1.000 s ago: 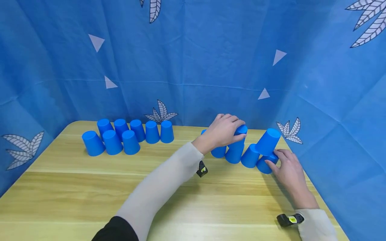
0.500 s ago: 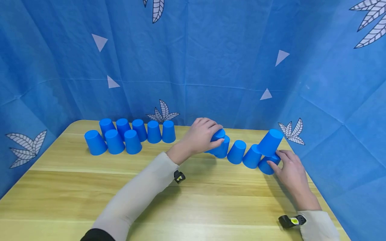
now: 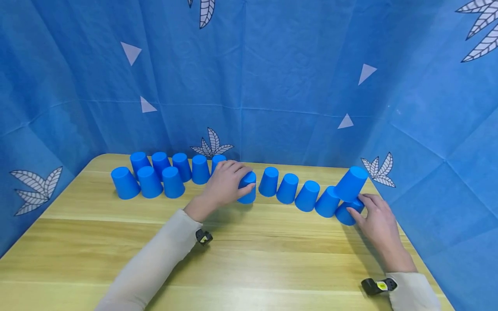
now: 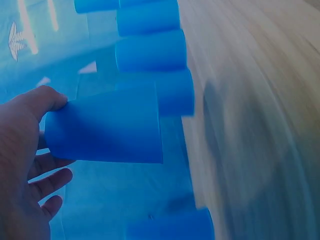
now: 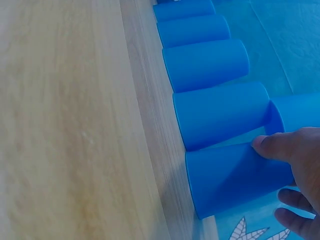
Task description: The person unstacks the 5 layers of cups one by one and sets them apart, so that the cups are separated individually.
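Note:
My left hand grips an upside-down blue cup on the wooden table, just right of a cluster of several upside-down blue cups. In the left wrist view the fingers and thumb curl round that cup. To its right a row of blue cups runs toward my right hand. That hand holds the end cup by its side, and a tilted cup rests on top of it. In the right wrist view the thumb presses the end cup.
A blue cloth backdrop with leaf and triangle prints closes in the table at the back and both sides. The table's front half shows bare wood. A small black tag hangs at each wrist.
My left hand has carried a cup leftward from the right group to beside the left cluster. The cups on the right now stand in a spread row. The right hand has stayed put.

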A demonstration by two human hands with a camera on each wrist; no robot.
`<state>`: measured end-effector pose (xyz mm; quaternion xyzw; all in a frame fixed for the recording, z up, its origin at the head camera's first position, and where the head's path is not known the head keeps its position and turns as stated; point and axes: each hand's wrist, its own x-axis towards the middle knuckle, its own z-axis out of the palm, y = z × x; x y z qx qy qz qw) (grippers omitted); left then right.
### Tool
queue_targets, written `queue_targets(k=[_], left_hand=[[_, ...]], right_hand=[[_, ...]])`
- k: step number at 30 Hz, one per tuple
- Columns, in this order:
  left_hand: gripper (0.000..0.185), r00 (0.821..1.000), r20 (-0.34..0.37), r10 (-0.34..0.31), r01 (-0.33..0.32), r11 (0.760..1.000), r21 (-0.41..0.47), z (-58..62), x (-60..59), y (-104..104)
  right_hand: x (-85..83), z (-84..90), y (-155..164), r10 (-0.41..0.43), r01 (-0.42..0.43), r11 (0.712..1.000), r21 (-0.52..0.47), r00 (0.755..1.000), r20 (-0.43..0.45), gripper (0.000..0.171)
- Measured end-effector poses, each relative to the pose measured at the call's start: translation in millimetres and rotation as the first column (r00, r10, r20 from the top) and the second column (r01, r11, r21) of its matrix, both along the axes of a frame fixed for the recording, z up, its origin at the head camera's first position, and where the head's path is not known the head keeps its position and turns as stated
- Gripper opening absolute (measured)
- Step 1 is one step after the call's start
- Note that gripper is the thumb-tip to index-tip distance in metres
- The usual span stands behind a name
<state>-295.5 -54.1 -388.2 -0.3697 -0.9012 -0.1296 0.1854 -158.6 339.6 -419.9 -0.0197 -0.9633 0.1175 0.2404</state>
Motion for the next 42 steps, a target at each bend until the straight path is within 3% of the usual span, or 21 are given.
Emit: queue_targets(k=[10,19,34,42], left_hand=[[0.05,0.994,0.042,0.103,-0.104,0.994,0.014,-13.0,-11.5,-51.3],[0.052,0.977,0.077,0.197,-0.199,0.98,0.018,-11.9,-17.0,-84.2],[0.054,0.949,0.147,0.28,-0.281,0.96,-0.016,-16.1,-23.7,-110.9],[0.055,0.943,0.159,0.292,-0.29,0.956,-0.036,-20.0,-24.4,-112.9]], right_hand=[[0.6,0.4,-2.1,-0.011,0.011,1.0,-0.003,1.0,0.005,0.052],[1.2,-1.0,-1.9,-0.017,0.017,1.0,-0.01,1.0,0.008,0.053],[-0.9,-0.9,-1.8,0.0,0.0,1.0,0.002,1.0,-0.024,0.052],[-0.6,1.5,-2.5,-0.015,0.016,1.0,-0.012,1.0,0.021,0.053]])
